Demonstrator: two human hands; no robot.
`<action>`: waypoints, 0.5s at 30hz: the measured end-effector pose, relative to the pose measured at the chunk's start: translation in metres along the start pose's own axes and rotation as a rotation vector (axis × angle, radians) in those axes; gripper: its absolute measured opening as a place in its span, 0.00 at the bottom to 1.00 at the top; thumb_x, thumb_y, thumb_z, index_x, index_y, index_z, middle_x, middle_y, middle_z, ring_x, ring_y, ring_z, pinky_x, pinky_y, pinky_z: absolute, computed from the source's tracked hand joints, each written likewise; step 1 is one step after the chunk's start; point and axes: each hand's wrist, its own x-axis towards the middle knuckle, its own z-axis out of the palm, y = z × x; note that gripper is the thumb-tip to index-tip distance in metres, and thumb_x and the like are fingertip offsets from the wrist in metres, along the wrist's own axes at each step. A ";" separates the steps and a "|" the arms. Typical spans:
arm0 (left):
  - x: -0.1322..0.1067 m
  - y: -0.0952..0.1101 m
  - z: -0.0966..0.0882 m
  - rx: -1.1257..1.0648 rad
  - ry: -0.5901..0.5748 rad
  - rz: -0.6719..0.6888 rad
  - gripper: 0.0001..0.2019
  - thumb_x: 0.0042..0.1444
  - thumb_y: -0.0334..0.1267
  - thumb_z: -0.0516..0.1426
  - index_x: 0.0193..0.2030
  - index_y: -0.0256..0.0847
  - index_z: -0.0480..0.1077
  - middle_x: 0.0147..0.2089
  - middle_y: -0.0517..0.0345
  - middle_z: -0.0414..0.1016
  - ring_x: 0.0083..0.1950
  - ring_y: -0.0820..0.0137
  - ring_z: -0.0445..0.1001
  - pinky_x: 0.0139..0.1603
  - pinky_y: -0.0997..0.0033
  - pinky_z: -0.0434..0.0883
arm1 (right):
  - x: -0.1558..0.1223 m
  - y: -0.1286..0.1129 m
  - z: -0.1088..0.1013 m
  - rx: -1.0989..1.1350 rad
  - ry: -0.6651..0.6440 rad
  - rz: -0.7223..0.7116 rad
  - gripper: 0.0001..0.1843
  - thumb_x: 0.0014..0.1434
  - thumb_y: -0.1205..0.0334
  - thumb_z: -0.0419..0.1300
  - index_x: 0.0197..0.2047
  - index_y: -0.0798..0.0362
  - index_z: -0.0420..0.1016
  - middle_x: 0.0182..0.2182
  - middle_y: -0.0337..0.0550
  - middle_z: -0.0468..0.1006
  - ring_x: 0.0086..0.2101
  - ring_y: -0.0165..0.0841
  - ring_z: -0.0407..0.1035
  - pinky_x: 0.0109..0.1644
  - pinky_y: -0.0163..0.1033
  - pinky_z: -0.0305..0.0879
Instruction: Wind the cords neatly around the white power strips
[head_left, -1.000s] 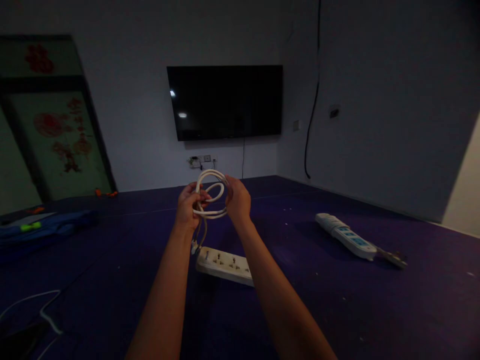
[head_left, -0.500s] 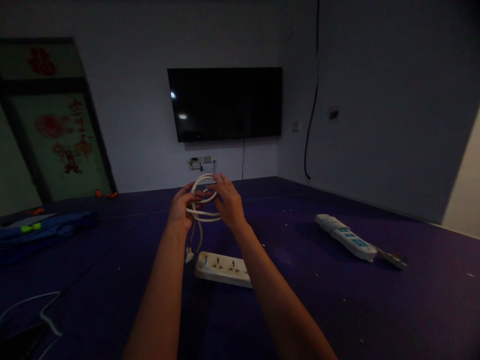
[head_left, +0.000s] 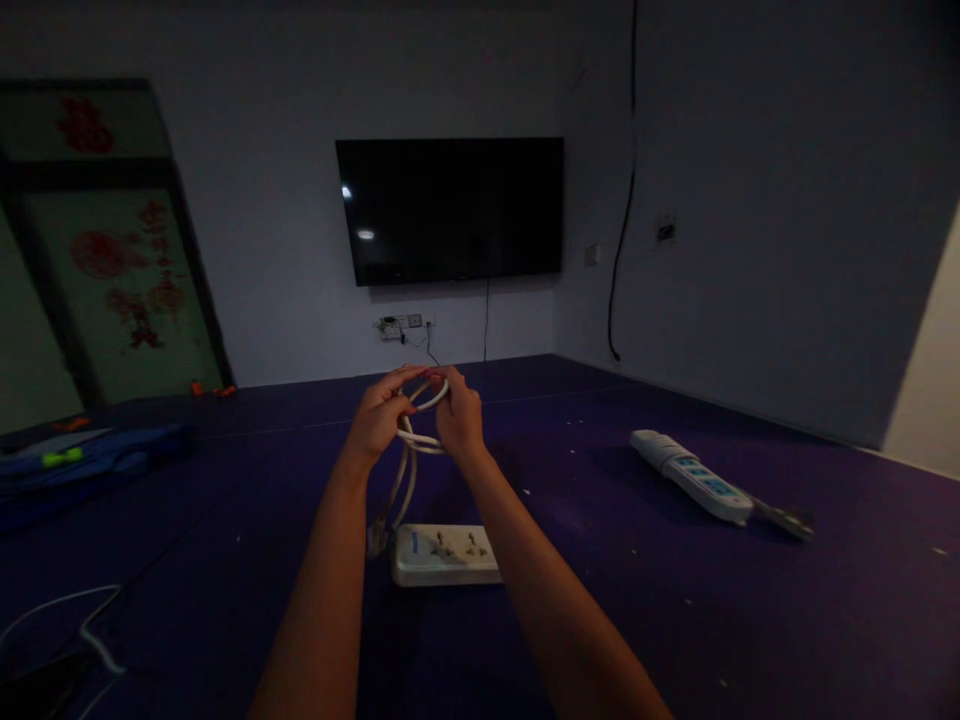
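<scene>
A looped white power cord (head_left: 421, 441) is held between both hands above the purple surface. My left hand (head_left: 379, 412) is closed on the left side of the loops. On the right side, my right hand (head_left: 459, 412) grips the same cord, its fingertips close to those of the left. Two strands of cord hang down to a plug (head_left: 377, 538), which is dim and slightly blurred. Just right of the plug lies a white power strip (head_left: 442, 556) with several sockets; my right forearm hides its right end.
To the right lies another power strip (head_left: 697, 474) wrapped in its cord, its plug end (head_left: 784, 519) trailing. Folded blue cloth (head_left: 112, 460) is at the left, with a thin white cable (head_left: 94, 632) nearer. A television (head_left: 457, 210) hangs on the far wall.
Both hands have dropped slightly and drawn together, bunching the cord loops smaller. The plug has swung lower, and the near power strip has shifted a little toward me and turned.
</scene>
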 end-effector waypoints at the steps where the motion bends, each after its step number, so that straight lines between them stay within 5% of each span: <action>1: 0.000 -0.001 -0.001 0.017 0.000 -0.034 0.22 0.34 0.25 0.53 0.36 0.42 0.79 0.42 0.55 0.79 0.52 0.60 0.71 0.49 0.66 0.69 | 0.000 -0.001 -0.001 -0.004 -0.006 -0.017 0.12 0.63 0.66 0.47 0.41 0.48 0.71 0.30 0.36 0.79 0.32 0.31 0.74 0.53 0.42 0.62; 4: -0.001 -0.001 -0.003 0.075 -0.044 -0.093 0.19 0.36 0.27 0.55 0.37 0.41 0.79 0.36 0.55 0.79 0.46 0.60 0.74 0.44 0.67 0.70 | 0.001 -0.002 -0.001 -0.002 0.002 -0.033 0.13 0.63 0.65 0.46 0.42 0.48 0.72 0.27 0.35 0.77 0.32 0.31 0.74 0.51 0.40 0.63; 9: -0.008 0.007 -0.003 0.239 -0.199 -0.028 0.20 0.33 0.31 0.67 0.39 0.42 0.78 0.43 0.52 0.79 0.48 0.57 0.73 0.50 0.64 0.67 | 0.005 -0.004 -0.004 -0.038 0.000 0.008 0.14 0.65 0.63 0.47 0.46 0.46 0.72 0.24 0.33 0.76 0.29 0.31 0.74 0.48 0.39 0.66; 15: -0.014 0.007 -0.001 0.354 -0.285 -0.115 0.16 0.28 0.33 0.69 0.31 0.42 0.79 0.32 0.53 0.80 0.33 0.60 0.76 0.33 0.68 0.69 | 0.014 -0.013 -0.021 -0.193 -0.163 -0.129 0.22 0.57 0.75 0.52 0.50 0.44 0.73 0.37 0.37 0.82 0.40 0.34 0.76 0.59 0.46 0.60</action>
